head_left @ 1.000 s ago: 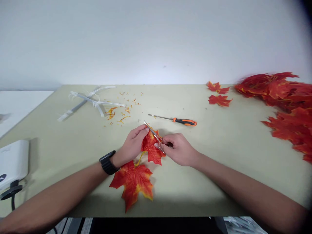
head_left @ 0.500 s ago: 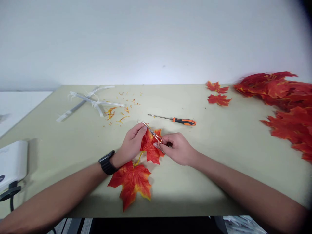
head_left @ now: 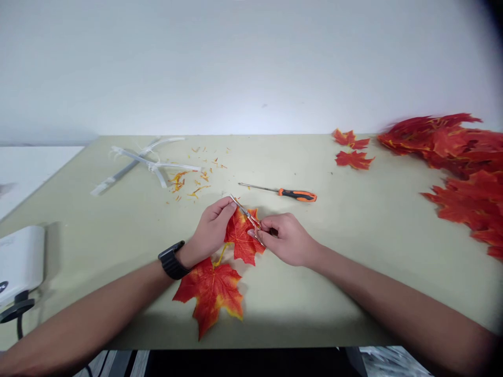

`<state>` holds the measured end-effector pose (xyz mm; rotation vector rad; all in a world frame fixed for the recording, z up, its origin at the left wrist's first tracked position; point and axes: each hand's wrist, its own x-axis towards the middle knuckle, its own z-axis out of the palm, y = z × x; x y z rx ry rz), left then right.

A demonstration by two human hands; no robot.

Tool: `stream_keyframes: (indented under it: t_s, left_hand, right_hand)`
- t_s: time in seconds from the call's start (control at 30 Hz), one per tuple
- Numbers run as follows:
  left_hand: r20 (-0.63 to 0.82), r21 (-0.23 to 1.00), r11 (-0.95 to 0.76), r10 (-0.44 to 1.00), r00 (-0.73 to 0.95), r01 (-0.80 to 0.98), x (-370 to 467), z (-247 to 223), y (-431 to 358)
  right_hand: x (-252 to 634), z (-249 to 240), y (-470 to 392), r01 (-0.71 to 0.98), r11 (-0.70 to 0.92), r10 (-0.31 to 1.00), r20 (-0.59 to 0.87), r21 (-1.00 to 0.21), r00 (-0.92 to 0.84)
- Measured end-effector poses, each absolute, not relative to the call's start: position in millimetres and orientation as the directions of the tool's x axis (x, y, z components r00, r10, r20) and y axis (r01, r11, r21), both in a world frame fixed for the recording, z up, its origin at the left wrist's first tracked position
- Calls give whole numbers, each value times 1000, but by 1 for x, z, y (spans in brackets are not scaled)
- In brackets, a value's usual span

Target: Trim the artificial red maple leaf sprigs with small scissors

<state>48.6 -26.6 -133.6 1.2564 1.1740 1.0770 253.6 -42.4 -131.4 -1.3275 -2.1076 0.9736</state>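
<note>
Left hand [head_left: 210,230] pinches one red-orange fabric maple leaf [head_left: 240,238]; right hand [head_left: 285,240] grips small metal scissors [head_left: 247,217]. A second joined leaf [head_left: 210,293] lies nearer; one orange-handled screwdriver [head_left: 281,192] lies farther.

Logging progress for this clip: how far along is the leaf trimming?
Done, it seems: orange snippets lie scattered near the white plastic strips, and two leaves sit apart. In hand: the left hand holds a leaf while the right hand works small scissors on it. Left: probably the big pile.

Both forearms angle inward, left hand [head_left: 211,226] and right hand [head_left: 287,239] pinched close together.
</note>
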Motion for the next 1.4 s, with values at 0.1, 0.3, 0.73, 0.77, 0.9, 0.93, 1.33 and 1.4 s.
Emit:
stream_keyframes:
  t_s: [0.1, 0.3, 0.73, 0.77, 0.9, 0.93, 1.33, 1.4]
  left_hand:
    - [-62, 997, 58, 991, 121, 42, 48, -133, -27]
    - [-59, 997, 50, 987, 148, 61, 48, -132, -28]
    - [-43, 996, 28, 984, 171, 89, 50, -134, -29]
    - [-42, 996, 27, 985, 170, 87, 50, -134, -29]
    - [-12, 997, 0, 989, 148, 83, 49, -135, -28]
    - [-4, 997, -6, 991, 135, 76, 49, -135, -28]
    - [10, 1000, -10, 995, 103, -5, 48, -135, -27]
    - [14, 1000, -14, 994, 105, 1, 48, -134, -28]
  right_hand:
    - [253, -132, -42, 580, 289, 904, 18, -762, -427]
    - [253, -133, -42, 590, 308, 905, 38, -747, -423]
    - [255, -136, -40, 537, 272, 906, 25, -798, -422]
    - [255, -137, -40, 523, 260, 909, 23, -811, -416]
    - [254, -133, -39, 447, 143, 928, -37, -883, -370]
    - [254, -131, -39, 414, 99, 930, -65, -905, -363]
    - [259, -122, -31, 293, -91, 967, -155, -952, -202]
    - [259, -121, -32, 279, -99, 965, -161, -955, -206]
